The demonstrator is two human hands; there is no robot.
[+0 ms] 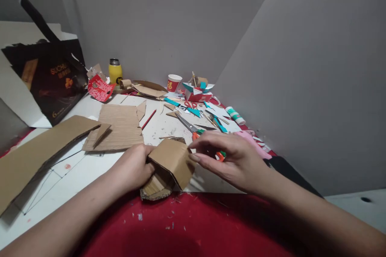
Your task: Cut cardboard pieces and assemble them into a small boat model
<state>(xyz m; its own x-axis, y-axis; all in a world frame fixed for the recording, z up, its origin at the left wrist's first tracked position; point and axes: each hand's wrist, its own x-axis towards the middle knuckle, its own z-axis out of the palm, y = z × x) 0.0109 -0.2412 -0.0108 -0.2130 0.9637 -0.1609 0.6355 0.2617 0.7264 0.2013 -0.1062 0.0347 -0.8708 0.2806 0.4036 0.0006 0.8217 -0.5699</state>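
A red cloth [187, 229], flecked with small scraps, lies nearest at the bottom edge, and both forearms reach over it. The left hand [134, 166] is curled shut around the left end of a folded cardboard piece [171, 162], fingers tucked under the bent flap. The right hand [232, 158] is mostly open, its fingers stretched out flat, with the fingertips [196, 156] touching the right edge of the same piece; it grips nothing. The folded cardboard piece sits at the near edge of the white table [90, 168], half over the red cloth, its layered lower end resting on the cloth.

Just behind the right hand lie scissors [189, 126] with orange handles. A flat corrugated cardboard sheet [120, 126] lies beyond the left hand, and a long cardboard strip [36, 152] runs along the left. A red pencil [148, 119] lies beside the sheet. Further back stand a yellow bottle [115, 71] and a red paper cup [174, 82] among teal and white paper scraps, with a glue stick [235, 115] near the right wall. A dark printed box [51, 82] leans at the far left.
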